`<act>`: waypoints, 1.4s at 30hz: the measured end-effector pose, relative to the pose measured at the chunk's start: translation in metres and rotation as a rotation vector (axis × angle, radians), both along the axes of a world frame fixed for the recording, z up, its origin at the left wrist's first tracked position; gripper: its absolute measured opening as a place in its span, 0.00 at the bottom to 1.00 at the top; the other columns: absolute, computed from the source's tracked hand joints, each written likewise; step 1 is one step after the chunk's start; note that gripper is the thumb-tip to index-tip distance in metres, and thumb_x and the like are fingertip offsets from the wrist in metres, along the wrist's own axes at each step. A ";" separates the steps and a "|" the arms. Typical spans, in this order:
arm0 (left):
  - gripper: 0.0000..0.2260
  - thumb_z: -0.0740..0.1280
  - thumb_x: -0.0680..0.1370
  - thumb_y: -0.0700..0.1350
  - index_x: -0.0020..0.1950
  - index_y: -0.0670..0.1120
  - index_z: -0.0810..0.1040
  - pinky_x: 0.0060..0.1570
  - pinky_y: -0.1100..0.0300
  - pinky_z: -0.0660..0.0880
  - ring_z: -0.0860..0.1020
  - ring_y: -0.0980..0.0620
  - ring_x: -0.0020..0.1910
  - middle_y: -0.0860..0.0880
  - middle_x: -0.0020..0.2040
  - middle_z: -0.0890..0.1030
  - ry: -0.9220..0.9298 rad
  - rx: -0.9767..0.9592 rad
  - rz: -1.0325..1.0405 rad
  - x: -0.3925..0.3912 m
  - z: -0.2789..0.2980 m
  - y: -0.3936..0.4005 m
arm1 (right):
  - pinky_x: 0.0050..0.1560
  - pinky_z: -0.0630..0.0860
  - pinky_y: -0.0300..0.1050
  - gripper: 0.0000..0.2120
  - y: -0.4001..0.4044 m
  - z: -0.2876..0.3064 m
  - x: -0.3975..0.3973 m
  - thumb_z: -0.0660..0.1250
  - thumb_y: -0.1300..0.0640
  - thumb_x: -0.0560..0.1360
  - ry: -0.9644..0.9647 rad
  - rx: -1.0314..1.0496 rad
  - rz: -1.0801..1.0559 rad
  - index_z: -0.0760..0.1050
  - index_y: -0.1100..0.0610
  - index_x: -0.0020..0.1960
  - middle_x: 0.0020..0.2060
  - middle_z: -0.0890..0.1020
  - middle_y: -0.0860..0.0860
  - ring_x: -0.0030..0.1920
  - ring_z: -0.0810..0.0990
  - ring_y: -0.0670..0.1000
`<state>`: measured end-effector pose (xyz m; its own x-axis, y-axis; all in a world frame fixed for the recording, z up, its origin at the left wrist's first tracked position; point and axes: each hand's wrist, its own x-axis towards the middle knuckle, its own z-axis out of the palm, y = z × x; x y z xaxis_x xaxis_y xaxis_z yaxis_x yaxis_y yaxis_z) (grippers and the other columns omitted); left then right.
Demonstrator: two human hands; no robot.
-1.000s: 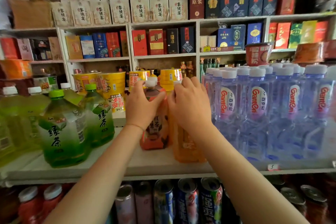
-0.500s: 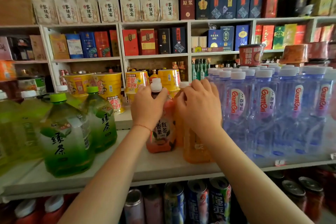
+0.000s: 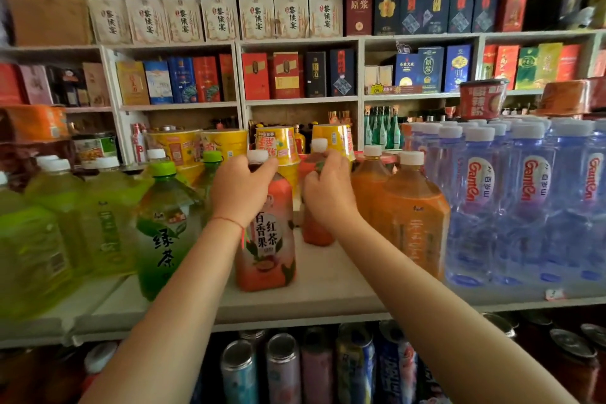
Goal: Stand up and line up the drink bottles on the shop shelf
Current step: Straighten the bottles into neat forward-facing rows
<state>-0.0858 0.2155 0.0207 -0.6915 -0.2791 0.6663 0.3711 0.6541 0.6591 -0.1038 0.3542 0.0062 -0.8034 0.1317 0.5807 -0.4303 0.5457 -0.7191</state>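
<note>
On the shop shelf [image 3: 328, 285], centre: a red tea bottle [image 3: 267, 239] stands upright near the front edge. Left hand [image 3: 241, 188] grips its neck; fingers curled round just under the white cap [image 3: 257, 156], thumb side toward the label. Behind and right of that bottle, a second red bottle [image 3: 316, 226] stands upright further back. Right hand [image 3: 328, 188] grips its upper part, fingers curled closed round the neck; its white cap shows above the knuckles. Right of the red tea bottle: two orange bottles [image 3: 413, 207], upright, then clear water bottles [image 3: 531, 200]. Left of it: green tea bottles [image 3: 167, 223]. Below the shelf: cans [image 3: 282, 367].
</note>
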 end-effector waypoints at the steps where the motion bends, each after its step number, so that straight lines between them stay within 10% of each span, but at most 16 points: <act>1: 0.18 0.67 0.79 0.56 0.41 0.42 0.81 0.37 0.52 0.77 0.80 0.46 0.37 0.43 0.37 0.82 -0.011 -0.017 0.017 0.000 0.001 -0.004 | 0.69 0.69 0.57 0.24 -0.005 0.005 -0.010 0.61 0.61 0.78 -0.039 -0.036 -0.030 0.61 0.60 0.73 0.68 0.66 0.57 0.68 0.68 0.57; 8: 0.14 0.66 0.79 0.56 0.41 0.48 0.79 0.30 0.61 0.69 0.77 0.54 0.35 0.52 0.36 0.79 0.076 -0.078 0.077 -0.001 -0.005 -0.009 | 0.73 0.64 0.56 0.34 -0.016 0.022 -0.070 0.68 0.47 0.76 -0.161 -0.069 -0.275 0.60 0.63 0.74 0.71 0.68 0.59 0.72 0.65 0.60; 18: 0.12 0.68 0.78 0.56 0.37 0.53 0.75 0.33 0.62 0.71 0.77 0.56 0.35 0.55 0.33 0.78 0.092 -0.038 0.041 -0.010 -0.007 -0.014 | 0.68 0.64 0.59 0.18 -0.009 0.019 -0.075 0.64 0.42 0.75 -0.152 -0.012 -0.154 0.77 0.53 0.58 0.71 0.63 0.58 0.72 0.58 0.63; 26: 0.15 0.68 0.78 0.57 0.34 0.54 0.73 0.32 0.60 0.66 0.77 0.53 0.34 0.54 0.32 0.77 0.084 0.026 0.022 -0.003 -0.010 -0.010 | 0.57 0.75 0.58 0.20 -0.021 0.013 -0.046 0.64 0.36 0.75 0.002 0.196 -0.091 0.76 0.52 0.54 0.53 0.75 0.55 0.55 0.75 0.60; 31: 0.11 0.67 0.78 0.59 0.48 0.52 0.80 0.42 0.54 0.77 0.79 0.53 0.44 0.54 0.42 0.81 0.139 0.120 -0.076 0.000 -0.024 -0.010 | 0.59 0.75 0.57 0.23 -0.009 0.018 -0.029 0.62 0.32 0.75 -0.018 0.243 -0.115 0.79 0.50 0.54 0.57 0.76 0.57 0.58 0.75 0.59; 35: 0.25 0.65 0.73 0.67 0.61 0.51 0.79 0.57 0.49 0.78 0.79 0.53 0.55 0.54 0.55 0.81 0.194 0.223 -0.105 0.005 -0.041 -0.009 | 0.37 0.72 0.46 0.22 0.006 0.029 -0.018 0.62 0.35 0.78 -0.135 0.172 -0.099 0.75 0.53 0.40 0.38 0.78 0.51 0.43 0.78 0.53; 42: 0.42 0.79 0.68 0.57 0.75 0.46 0.63 0.56 0.60 0.70 0.70 0.50 0.66 0.45 0.69 0.70 0.184 0.162 -0.023 0.023 -0.065 0.005 | 0.44 0.78 0.50 0.16 -0.006 0.042 -0.017 0.60 0.47 0.80 -0.070 0.261 -0.086 0.72 0.60 0.55 0.49 0.79 0.56 0.46 0.78 0.54</act>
